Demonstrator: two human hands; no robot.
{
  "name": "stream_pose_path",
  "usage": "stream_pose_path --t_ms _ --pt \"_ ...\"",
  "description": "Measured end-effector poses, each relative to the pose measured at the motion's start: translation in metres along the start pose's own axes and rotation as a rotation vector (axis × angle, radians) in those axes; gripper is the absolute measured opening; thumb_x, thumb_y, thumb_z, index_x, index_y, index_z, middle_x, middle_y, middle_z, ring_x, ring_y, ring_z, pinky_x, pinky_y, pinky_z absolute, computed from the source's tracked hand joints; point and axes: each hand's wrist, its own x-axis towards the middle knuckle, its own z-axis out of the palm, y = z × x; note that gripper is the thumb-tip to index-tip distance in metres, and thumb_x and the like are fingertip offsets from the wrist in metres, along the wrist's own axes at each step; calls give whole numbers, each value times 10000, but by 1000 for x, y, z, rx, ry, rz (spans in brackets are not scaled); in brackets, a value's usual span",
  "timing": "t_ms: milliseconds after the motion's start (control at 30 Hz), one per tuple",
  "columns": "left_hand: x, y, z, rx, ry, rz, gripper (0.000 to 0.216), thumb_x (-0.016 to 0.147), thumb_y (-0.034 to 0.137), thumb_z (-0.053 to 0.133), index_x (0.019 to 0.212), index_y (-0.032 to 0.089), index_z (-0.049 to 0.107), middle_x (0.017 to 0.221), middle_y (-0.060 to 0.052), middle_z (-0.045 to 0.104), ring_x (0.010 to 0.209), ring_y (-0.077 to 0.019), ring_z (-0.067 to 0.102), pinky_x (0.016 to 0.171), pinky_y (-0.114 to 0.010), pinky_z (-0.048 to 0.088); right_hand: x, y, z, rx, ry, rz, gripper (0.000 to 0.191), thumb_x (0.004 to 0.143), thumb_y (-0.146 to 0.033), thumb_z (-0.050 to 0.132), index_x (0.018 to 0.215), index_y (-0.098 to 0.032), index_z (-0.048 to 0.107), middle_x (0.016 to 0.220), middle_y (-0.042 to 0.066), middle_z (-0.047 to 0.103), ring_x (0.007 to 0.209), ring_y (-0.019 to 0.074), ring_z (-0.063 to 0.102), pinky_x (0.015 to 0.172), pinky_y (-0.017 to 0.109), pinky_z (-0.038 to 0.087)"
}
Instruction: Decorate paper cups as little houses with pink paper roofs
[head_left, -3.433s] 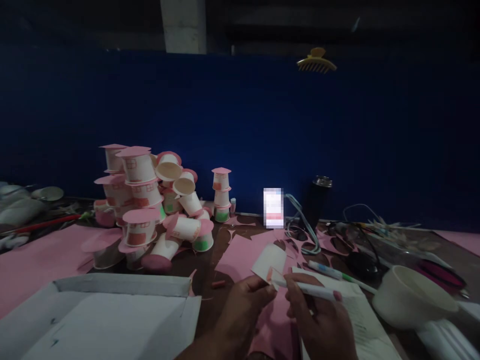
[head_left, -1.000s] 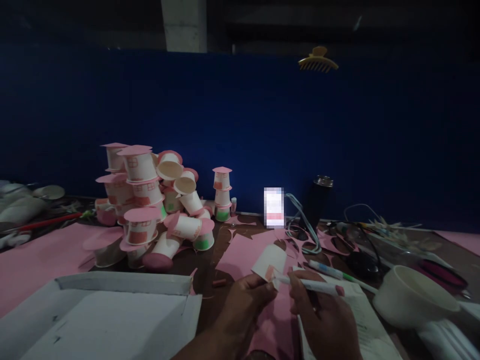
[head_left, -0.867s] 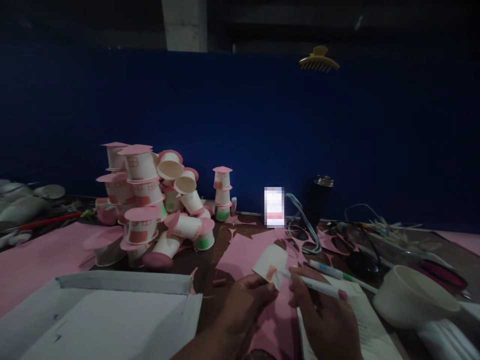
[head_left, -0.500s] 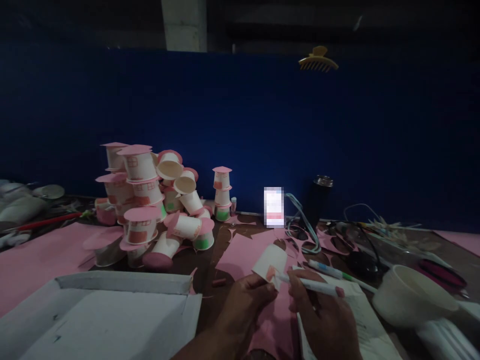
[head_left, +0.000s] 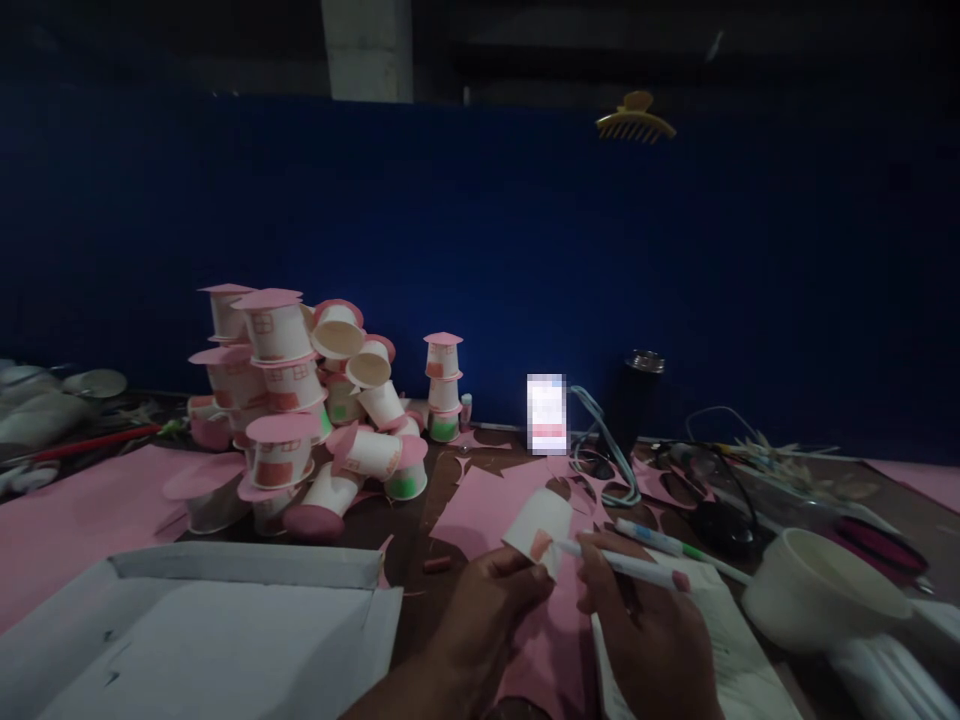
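In the head view, the marker (head_left: 645, 571) has slid slightly to the right, so the red patch (head_left: 541, 545) on the cup (head_left: 540, 512) shows more fully than in the earliest frame, where tip and hand lay across it; the cup itself sits almost where it did. That cup is tilted, above the strip of pink paper (head_left: 487, 505) at the front middle of the table, between the two hands. The left hand (head_left: 495, 607) is clamped on it near its lower edge, thumb to the front, while the right hand (head_left: 651, 630) is closed around the marker like a pen, its tip at the right border of the patch; whether tip and cup touch is too small to tell. As for progress, the patch looks mostly coloured, perhaps just short of done at that border. The wall above it is white, with no window drawn on the side in view and no pink disc seen on it. By contrast, many of the stacked cups (head_left: 279, 332) at the left carry discs, red windows or doors, and a few have green patches. Judging by those, this cup seems only part-way along, though its far side is hidden.
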Motion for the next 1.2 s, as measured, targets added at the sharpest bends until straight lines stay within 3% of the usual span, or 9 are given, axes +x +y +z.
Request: stream_pose_path --t_ms 233,533,667,933,1200 --pt "-4 2 5 -80 -54 48 195 574 209 799 669 105 664 655 -34 621 632 -113 538 633 -224 391 0 1 -1 -10 -46 -21 304 909 -436 453 831 -223 655 635 -1 716 441 140 638 552 244 527" --pt "1 1 1 -51 -26 16 205 570 214 805 637 108 642 608 -11 596 594 -90 512 580 -196 361 1 7 -1 -60 -40 -147 256 922 -360 462 864 -205 657 772 21 748 514 134 675 618 243 543" --pt "2 -1 0 -57 -27 27 196 572 202 801 636 111 640 602 -7 590 577 -82 498 560 -190 357 2 4 -1 -43 -20 -176 229 916 -335 477 845 -201 649 736 24 743 590 152 706 590 234 535" --pt "6 -2 -3 -77 -29 26 185 564 177 800 659 110 657 646 -29 628 634 -110 568 616 -202 421 -1 9 7 19 -73 -98 247 918 -334 469 879 -174 653 748 51 736 535 146 686 459 220 483" --pt "7 -2 -4 -91 -10 28 206 536 152 820 605 106 631 636 -29 625 642 -98 576 635 -174 454 -3 14 11 67 -91 -34 240 914 -342 481 897 -180 658 787 49 727 573 145 679 521 227 494"
